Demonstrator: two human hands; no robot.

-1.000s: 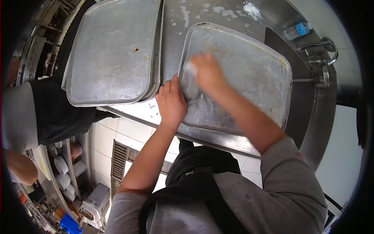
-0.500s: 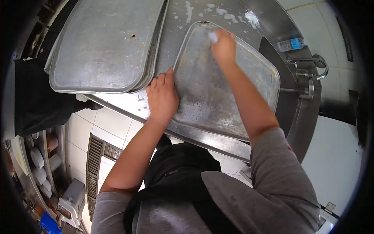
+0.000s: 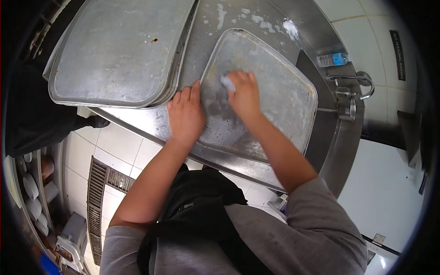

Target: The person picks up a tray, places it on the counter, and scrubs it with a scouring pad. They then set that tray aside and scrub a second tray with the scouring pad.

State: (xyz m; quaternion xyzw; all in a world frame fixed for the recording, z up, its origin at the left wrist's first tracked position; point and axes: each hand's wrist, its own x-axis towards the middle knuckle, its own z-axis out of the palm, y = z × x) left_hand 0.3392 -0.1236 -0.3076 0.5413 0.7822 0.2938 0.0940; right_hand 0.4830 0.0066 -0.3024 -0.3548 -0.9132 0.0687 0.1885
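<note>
A metal baking tray (image 3: pixel 284 96) lies flat on the steel counter, its surface wet and stained. My right hand (image 3: pixel 244 94) is closed round a white scrubbing pad (image 3: pixel 227 83), pressed to the left-middle part of the tray. Soap suds (image 3: pixel 222 130) cover the tray's near left area. My left hand (image 3: pixel 186 114) rests palm down at the tray's left rim, fingers stretched out, its thumb hidden. Just left of that hand sits a stack of baking trays (image 3: pixel 114 50), the top one carrying a small brown spot.
White powder (image 3: pixel 290 29) and splashes of foam lie at the back of the counter. To the right are a plastic bottle (image 3: pixel 332 60), a tap (image 3: pixel 362 85) and a metal cup (image 3: pixel 347 111). A person in dark clothes (image 3: pixel 36 114) stands at the left, near shelves with plates (image 3: pixel 31 187).
My right hand has drawn the pad from the tray's far end toward me and to the left. The left hand keeps its place by the rim. The whole view has shifted slightly.
</note>
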